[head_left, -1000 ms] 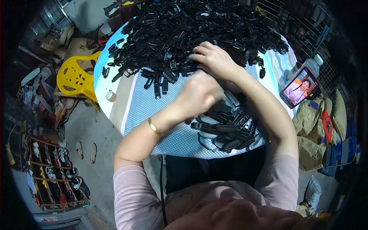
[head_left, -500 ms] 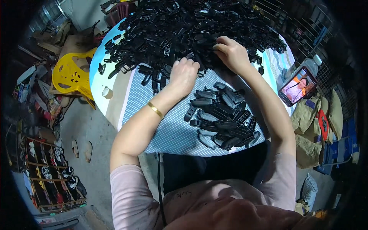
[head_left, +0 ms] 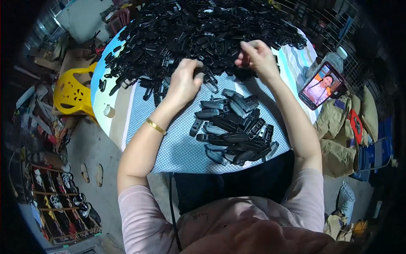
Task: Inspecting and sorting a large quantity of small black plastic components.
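A large heap of black plastic pieces, some like buckles or clips, covers the far part of the cloth-covered table. My left hand, with a gold bracelet on its wrist, is at the heap's near edge. Its thumb and forefinger are curled at one end of a dark, elongated plastic piece. Over the heap's right part, my right hand has its fingers bent inward; whatever they hold is hidden. Between my forearms lies a smaller pile of black and grey plastic pieces, near the front edge.
A phone showing a person leans against a clear bottle on the right. On the left are a small white cup and a yellow plastic stool. Paper sacks stand right of the table, a shoe rack at lower left.
My view has shifted a little. My left hand has moved left, with its thumb now apart from the knuckles. The right hand has turned and drawn slightly back from the heap.
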Action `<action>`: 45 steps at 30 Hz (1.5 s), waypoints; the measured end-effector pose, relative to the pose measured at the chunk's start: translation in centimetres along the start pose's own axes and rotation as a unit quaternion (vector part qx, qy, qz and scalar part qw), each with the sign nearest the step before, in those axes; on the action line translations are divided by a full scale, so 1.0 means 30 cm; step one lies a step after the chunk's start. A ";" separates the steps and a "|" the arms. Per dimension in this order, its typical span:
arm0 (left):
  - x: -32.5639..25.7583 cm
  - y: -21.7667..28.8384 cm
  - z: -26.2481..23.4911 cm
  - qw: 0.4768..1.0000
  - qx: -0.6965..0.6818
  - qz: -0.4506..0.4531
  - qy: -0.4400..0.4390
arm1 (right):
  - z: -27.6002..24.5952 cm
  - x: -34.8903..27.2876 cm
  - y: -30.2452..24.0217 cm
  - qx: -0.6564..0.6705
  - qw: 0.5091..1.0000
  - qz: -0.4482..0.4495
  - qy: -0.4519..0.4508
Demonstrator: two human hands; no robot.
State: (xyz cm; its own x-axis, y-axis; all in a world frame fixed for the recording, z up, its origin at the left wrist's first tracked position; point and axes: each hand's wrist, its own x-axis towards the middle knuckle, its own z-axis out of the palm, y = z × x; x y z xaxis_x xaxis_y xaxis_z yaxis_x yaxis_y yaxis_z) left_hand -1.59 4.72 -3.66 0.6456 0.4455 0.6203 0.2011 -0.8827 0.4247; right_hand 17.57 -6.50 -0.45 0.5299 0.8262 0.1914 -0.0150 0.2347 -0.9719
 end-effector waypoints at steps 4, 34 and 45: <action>0.003 -0.061 0.019 0.993 -0.110 -0.046 0.011 | 0.057 -0.023 0.031 -0.163 0.985 -0.003 -0.050; -0.032 0.138 -0.018 0.779 -0.565 -0.270 -0.014 | 0.162 -0.130 0.062 -0.116 0.986 -0.102 -0.066; -0.010 0.080 -0.083 0.808 -0.560 -0.173 -0.057 | 0.150 -0.156 0.028 -0.295 0.923 -0.170 -0.180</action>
State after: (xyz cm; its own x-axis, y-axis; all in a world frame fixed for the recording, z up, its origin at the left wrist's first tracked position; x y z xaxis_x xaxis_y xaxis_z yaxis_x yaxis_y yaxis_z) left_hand -3.14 2.84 -1.18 0.7705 0.5634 0.2982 -0.3672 0.0100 0.9301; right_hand 11.27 -7.88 -1.57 0.1010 0.8975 0.4293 0.6218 0.2799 -0.7315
